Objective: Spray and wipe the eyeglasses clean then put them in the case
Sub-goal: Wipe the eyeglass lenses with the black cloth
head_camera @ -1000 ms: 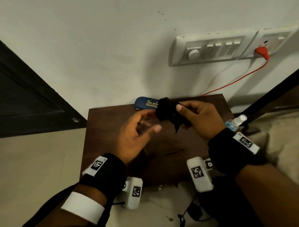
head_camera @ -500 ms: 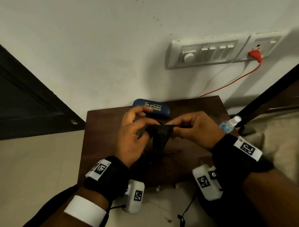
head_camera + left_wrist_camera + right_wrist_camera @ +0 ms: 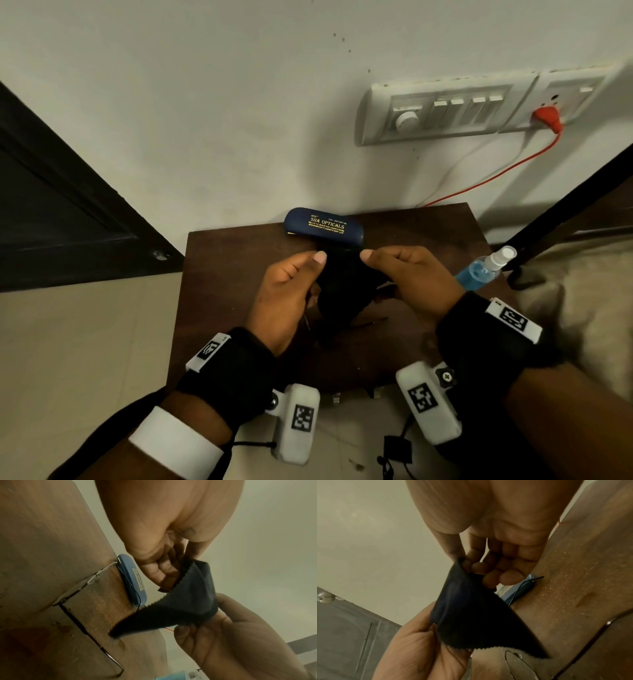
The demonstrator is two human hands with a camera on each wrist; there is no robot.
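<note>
A black cleaning cloth [image 3: 342,287] hangs stretched between my two hands above the brown table [image 3: 222,291]. My left hand [image 3: 301,274] pinches its left edge and my right hand [image 3: 394,270] pinches its right edge. The left wrist view has the cloth [image 3: 180,608] drooping to a point between both hands. Thin-framed eyeglasses [image 3: 77,591] lie unfolded on the table under the cloth; from the head view only one temple [image 3: 370,322] shows. The shut blue case [image 3: 323,226] lies at the table's back edge. A spray bottle [image 3: 479,270] of blue liquid stands at the right.
A switch panel [image 3: 445,113] with a red plug and cord [image 3: 496,174] is on the wall behind the table. A dark door [image 3: 51,205] is at the left. Beige fabric [image 3: 582,308] lies to the right of the table.
One second ago the cloth was bunched in my right hand. My left hand then took one edge, and both hands have drawn apart, spreading the cloth between them.
</note>
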